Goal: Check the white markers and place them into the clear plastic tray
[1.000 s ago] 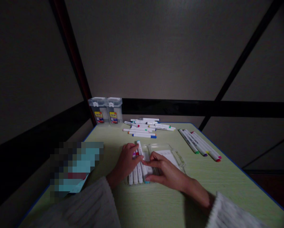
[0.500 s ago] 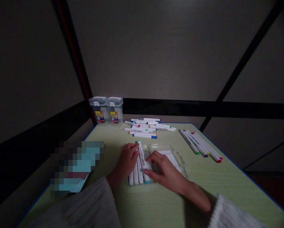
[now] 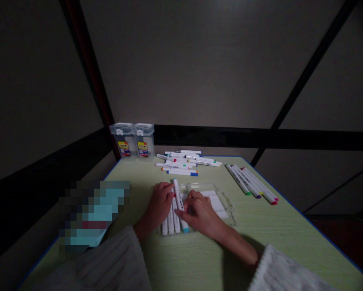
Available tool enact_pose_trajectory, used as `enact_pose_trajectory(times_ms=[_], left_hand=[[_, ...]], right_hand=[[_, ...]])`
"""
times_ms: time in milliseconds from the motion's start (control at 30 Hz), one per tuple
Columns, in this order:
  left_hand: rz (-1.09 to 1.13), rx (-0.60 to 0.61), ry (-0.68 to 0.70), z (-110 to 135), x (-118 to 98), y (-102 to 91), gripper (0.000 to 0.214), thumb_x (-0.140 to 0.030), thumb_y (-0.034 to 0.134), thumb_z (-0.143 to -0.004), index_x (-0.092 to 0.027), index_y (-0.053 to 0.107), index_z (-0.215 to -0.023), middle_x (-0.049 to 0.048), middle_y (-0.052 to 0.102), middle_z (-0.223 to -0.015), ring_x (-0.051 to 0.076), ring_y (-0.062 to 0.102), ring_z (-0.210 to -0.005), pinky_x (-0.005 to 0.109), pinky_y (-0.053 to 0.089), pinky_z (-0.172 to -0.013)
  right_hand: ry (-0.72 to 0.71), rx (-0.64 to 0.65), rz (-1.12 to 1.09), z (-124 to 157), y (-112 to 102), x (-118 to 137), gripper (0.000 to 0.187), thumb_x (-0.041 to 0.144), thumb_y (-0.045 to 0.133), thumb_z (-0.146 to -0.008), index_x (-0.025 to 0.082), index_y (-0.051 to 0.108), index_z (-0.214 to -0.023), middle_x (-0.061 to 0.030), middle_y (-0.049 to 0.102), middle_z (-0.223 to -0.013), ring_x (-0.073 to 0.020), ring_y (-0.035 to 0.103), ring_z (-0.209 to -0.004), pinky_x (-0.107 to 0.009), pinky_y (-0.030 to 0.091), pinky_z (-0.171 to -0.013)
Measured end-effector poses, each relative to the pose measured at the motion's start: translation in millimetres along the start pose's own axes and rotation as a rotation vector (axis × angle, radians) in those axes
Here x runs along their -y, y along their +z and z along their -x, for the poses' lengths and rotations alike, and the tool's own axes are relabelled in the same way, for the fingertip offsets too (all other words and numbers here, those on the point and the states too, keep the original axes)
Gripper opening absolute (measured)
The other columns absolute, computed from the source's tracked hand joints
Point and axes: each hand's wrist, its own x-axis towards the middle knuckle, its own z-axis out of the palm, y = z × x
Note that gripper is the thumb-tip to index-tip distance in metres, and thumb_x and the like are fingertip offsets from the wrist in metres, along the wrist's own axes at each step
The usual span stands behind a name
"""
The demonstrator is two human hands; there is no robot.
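A white marker with light-blue ends (image 3: 179,201) lies slightly slanted at the right of several white markers (image 3: 170,224) lined up in a clear plastic case (image 3: 231,208). Curled over the upper part of this row, my left hand (image 3: 157,205) has its fingertips on the light-blue marker near its top. My right hand (image 3: 205,212) is closed at the marker's right side, thumb on its lower half and bent fingers against its edge. My left fingers partly hide the tops of the other markers; a red spot shows among them.
A loose pile of white markers (image 3: 181,163) lies at the back, and several more (image 3: 251,182) lie at the right. Two clear lidded boxes (image 3: 133,139) stand at the back left. A blurred-out turquoise item (image 3: 104,210) is on the left. The table (image 3: 187,262) has blue edging.
My right hand has moved left, its thumb and fingers now closed on the light-blue marker. My left hand stays on the markers. The whole view has shifted slightly.
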Motion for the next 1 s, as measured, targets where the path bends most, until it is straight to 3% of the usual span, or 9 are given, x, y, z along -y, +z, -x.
enact_pose_trajectory(times_ms=[233, 467, 700, 833, 1000], left_hand=[[0.001, 0.010, -0.005, 0, -2, -1.4, 0.031, -0.010, 0.044, -0.077, -0.017, 0.065, -0.098, 0.0074, 0.059, -0.094, 0.021, 0.053, -0.094, 0.039, 0.043, -0.090], [-0.008, -0.007, -0.002, 0, -1, -0.3, 0.028, -0.010, 0.047, -0.076, -0.016, 0.066, -0.095, 0.0073, 0.060, -0.094, 0.021, 0.053, -0.095, 0.038, 0.043, -0.089], [0.005, -0.041, 0.048, -1, 7, 2.7, 0.024, -0.010, 0.053, -0.072, -0.019, 0.066, -0.089, 0.0047, 0.061, -0.093, 0.019, 0.055, -0.092, 0.038, 0.045, -0.087], [0.019, -0.041, 0.051, -1, 8, 1.7, 0.023, -0.010, 0.054, -0.072, -0.019, 0.066, -0.090, 0.0048, 0.060, -0.093, 0.019, 0.055, -0.093, 0.038, 0.045, -0.088], [0.012, -0.020, 0.038, -1, 4, 0.2, 0.021, -0.010, 0.054, -0.073, -0.016, 0.066, -0.089, 0.0062, 0.061, -0.093, 0.020, 0.055, -0.094, 0.039, 0.045, -0.088]], right_hand=[[0.039, -0.074, -0.157, -2, 6, -5, 0.013, 0.015, 0.059, -0.071, 0.016, 0.057, -0.058, -0.0013, 0.051, -0.071, -0.0161, 0.052, -0.071, -0.030, 0.037, -0.067], [0.107, -0.140, -0.257, -6, -5, -17, 0.013, 0.017, 0.056, -0.070, 0.018, 0.053, -0.057, -0.0004, 0.047, -0.070, -0.0141, 0.049, -0.063, -0.026, 0.038, -0.058], [0.164, -0.403, 0.092, -13, -38, -74, 0.018, 0.032, 0.052, -0.076, 0.017, 0.059, -0.068, -0.0036, 0.049, -0.079, -0.0178, 0.051, -0.068, -0.031, 0.038, -0.064], [0.354, -0.513, 0.346, -9, -62, -108, 0.024, 0.035, 0.048, -0.079, 0.015, 0.062, -0.075, -0.0089, 0.052, -0.091, -0.0244, 0.053, -0.082, -0.038, 0.037, -0.070], [0.577, -0.520, 0.466, 1, -82, -139, 0.027, 0.036, 0.051, -0.079, 0.013, 0.065, -0.082, -0.0131, 0.054, -0.098, -0.0276, 0.054, -0.088, -0.042, 0.037, -0.073]])
